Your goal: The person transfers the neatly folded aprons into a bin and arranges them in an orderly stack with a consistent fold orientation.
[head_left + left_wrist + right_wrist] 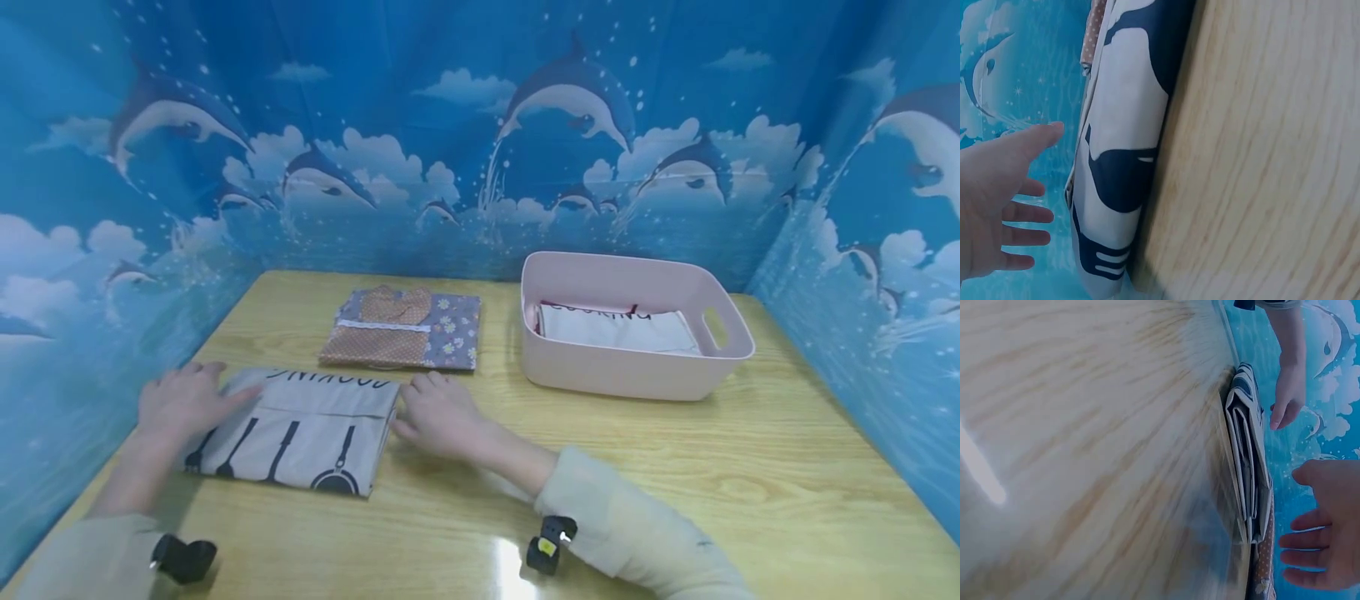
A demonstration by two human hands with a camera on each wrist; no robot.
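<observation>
A folded beige apron (300,433) with dark kitchen-utensil prints and lettering lies on the left part of the table. Beside its left edge is my left hand (183,404), the thumb pointing over the cloth. The left wrist view shows that hand's fingers (1029,236) spread and straight, holding nothing. At the apron's right edge my right hand (442,417) is close to the folded layers; whether it touches them I cannot tell. In the right wrist view its fingers (1307,557) are extended with nothing between them, and the stacked layers (1247,462) show edge-on.
Behind the beige apron lies a folded floral cloth (453,333) with a brown dotted pocket. A pale pink basket (615,371) stands at the back right, holding a folded white cloth (615,330) with dark red edging. Blue dolphin-print curtains (465,167) border the wooden table (750,492).
</observation>
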